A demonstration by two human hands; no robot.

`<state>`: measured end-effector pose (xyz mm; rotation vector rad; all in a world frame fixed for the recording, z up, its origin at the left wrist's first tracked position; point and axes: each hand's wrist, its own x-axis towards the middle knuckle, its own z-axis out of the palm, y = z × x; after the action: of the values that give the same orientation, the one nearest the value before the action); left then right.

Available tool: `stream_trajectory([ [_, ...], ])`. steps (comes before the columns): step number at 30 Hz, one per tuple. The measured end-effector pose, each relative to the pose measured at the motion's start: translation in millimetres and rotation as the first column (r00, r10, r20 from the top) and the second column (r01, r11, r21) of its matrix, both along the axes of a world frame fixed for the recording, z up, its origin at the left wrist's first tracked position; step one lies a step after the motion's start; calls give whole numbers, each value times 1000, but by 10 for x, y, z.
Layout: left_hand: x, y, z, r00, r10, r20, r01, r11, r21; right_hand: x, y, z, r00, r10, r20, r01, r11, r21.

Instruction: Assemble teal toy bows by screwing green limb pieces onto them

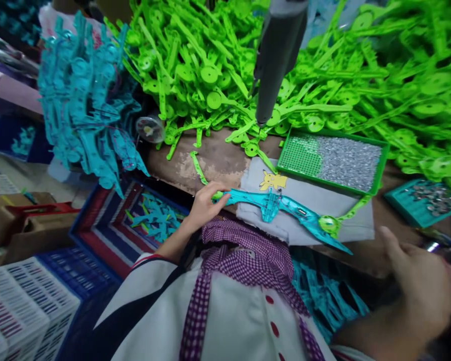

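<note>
A long turquoise plastic bow-shaped part (270, 204) lies across a grey cloth (353, 220) in front of my body. A round light-green piece (328, 225) with an arm is fitted at its right end. My left hand (207, 204) pinches the left end of this part, where a bit of green plastic shows between thumb and fingers. Off the table's right front edge is my right hand (421, 281), smeared by motion, with its thumb pointing up. Whether it holds anything is unclear. A shiny metal piece (432, 246) is close to it.
A dark driver-like tool (272, 65) hangs over the table. Behind lies a big heap of green plastic parts (210, 75). Turquoise parts (82, 100) stack at left. A green tray (378, 173) holds small silvery pieces; a teal box (402, 208) holds metal bits. Crates (33, 301) stand lower left.
</note>
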<state>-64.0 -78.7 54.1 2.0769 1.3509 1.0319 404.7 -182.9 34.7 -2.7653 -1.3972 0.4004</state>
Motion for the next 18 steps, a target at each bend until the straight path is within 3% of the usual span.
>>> stream_trajectory([
  [2, -188, -41, -164, 983, 178, -50, -177, 984, 27, -215, 3, 212, 998, -52, -21, 52, 999, 5],
  [4, -363, -25, -301, 927, 372, -52, -370, 928, 40, -692, 94, 361, 970, 87, -225, -24, 963, 269],
  [5, -442, 1, -369, 891, 452, -35, -451, 892, 18, -999, 177, 375, 927, 216, -305, -60, 892, 448],
  [7, -578, 68, -507, 839, 544, 8, -542, 837, -75, -1636, 407, 264, 756, 552, -352, -253, 742, 621],
  [8, -635, 98, -572, 830, 557, 22, -551, 826, -120, -1917, 540, 152, 671, 669, -318, -361, 670, 649],
  [9, -685, 122, -631, 832, 554, 21, -546, 825, -149, -2144, 670, 23, 639, 725, -257, -440, 618, 652],
  [10, -727, 134, -681, 841, 542, 4, -534, 830, -161, -2302, 785, -105, 597, 772, -219, -528, 584, 617],
  [12, -790, 127, -752, 856, 515, -49, -516, 841, -162, -2388, 934, -302, 606, 771, -196, -554, 586, 591],
  [14, -822, 91, -790, 863, 499, -83, -505, 842, -190, -2199, 962, -373, 677, 692, -252, -438, 654, 617],
  [16, -826, 54, -805, 865, 495, -86, -501, 834, -231, -1845, 907, -340, 756, 538, -372, -182, 719, 670],
  [17, -820, 43, -805, 865, 494, -90, -500, 831, -244, -1651, 867, -306, 785, 434, -442, 1, 713, 702],
  [18, -810, 38, -802, 864, 493, -101, -502, 829, -249, -1469, 828, -274, 798, 325, -508, 188, 667, 721],
])
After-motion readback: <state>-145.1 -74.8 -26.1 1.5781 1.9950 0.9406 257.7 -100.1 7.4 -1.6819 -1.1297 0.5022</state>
